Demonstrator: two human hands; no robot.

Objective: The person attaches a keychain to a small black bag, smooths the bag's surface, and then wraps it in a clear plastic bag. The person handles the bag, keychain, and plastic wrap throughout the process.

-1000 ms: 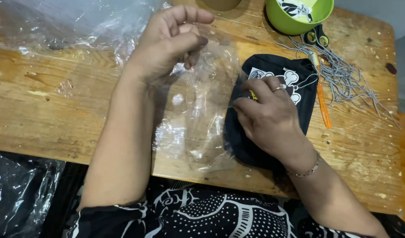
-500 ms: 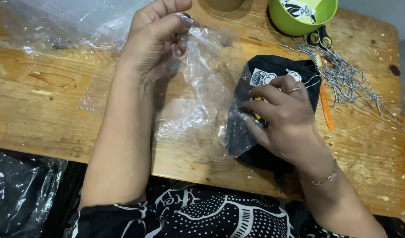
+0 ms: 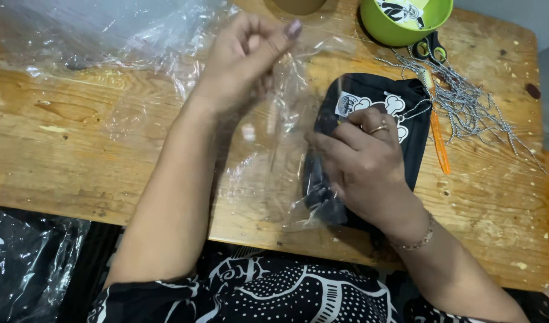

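Observation:
My left hand [image 3: 247, 57] pinches the upper edge of a clear plastic bag [image 3: 268, 161] and holds it up off the wooden table [image 3: 65, 149]. My right hand [image 3: 361, 170] grips a folded black cloth item [image 3: 400, 119] with a white printed patch. The cloth's near end sits against the bag's right side, partly under the plastic. A ring is on one finger of my right hand and a bracelet on its wrist.
A heap of clear plastic bags [image 3: 95, 36] lies at the table's far left. A green bowl [image 3: 406, 24], black-handled scissors [image 3: 430, 48], an orange stick [image 3: 439, 143] and a pile of grey cords [image 3: 478, 107] lie at the far right. Bagged black items [image 3: 23, 263] rest lower left.
My left hand has lifted the bag's edge higher and turned. My right hand has pushed the black cloth leftward, further under the plastic.

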